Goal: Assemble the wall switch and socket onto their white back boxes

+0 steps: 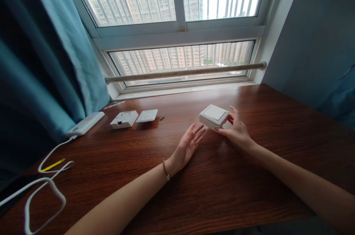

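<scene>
A white wall switch on a mounting box (213,115) is tilted just above the brown table, its flat rocker face upward. My right hand (236,128) grips it by the right side, thumb at the near corner and fingers behind. My left hand (189,142) is just left of the switch, fingers stretched out and apart, holding nothing. Farther left lie an open white mounting box (124,119) and a white socket panel (147,116). Beside the panel are small brass-coloured screws (162,118), too small to count.
A white power strip (85,123) lies by the blue curtain (55,42) at the left, with a white cable (52,187) looping forward and a yellow strip (52,165) beside it. The wooden table (155,198) reaches the window, where a rail (183,74) crosses.
</scene>
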`<state>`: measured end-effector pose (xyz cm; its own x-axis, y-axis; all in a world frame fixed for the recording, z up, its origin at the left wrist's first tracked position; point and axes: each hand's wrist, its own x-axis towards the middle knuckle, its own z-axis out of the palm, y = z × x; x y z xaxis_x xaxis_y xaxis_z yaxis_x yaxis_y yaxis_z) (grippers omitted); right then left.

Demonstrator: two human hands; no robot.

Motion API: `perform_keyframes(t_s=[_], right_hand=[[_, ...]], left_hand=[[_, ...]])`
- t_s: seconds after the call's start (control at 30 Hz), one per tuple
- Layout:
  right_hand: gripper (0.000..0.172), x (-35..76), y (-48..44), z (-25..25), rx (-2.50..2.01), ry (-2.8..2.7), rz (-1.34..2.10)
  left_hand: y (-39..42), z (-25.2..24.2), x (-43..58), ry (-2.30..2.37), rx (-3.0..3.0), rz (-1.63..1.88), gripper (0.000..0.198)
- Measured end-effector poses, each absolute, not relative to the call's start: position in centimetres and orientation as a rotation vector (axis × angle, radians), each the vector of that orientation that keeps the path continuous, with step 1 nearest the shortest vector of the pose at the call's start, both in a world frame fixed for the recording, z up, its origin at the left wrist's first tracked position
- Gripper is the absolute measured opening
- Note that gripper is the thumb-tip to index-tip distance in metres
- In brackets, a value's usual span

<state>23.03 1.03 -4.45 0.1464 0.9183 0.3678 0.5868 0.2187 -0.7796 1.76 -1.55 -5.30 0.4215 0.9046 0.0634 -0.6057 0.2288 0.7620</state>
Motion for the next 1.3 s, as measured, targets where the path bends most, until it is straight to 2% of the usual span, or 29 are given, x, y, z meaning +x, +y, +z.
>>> perform_keyframes(t_s=[0.3, 0.53, 0.77, 1.3], right_hand=[[0.102, 35.7, 8.8, -6.3, -1.853, -1.021, 0.05], [0.097, 44.8, 10.2, -8.8, -1.813, -0.886, -0.027], [0.091, 46.4, 10.9, -10.4, -1.811, -0.825, 0.0], [0.098, 46.1, 10.5, -10.3, -1.884, -0.886, 0.064]], left_hand=[[-1.6, -5.3, 1.6, 0.525, 0.918, 1.01, 0.047], [-1.6, -5.5, 1.6, 0.572, 1.042, 0.964, 0.039], [-1.8, -5.5, 1.5, 0.573, 1.053, 0.957, 0.038], [-2.0, -5.0, 1.6, 0.662, 1.178, 0.947, 0.031]])
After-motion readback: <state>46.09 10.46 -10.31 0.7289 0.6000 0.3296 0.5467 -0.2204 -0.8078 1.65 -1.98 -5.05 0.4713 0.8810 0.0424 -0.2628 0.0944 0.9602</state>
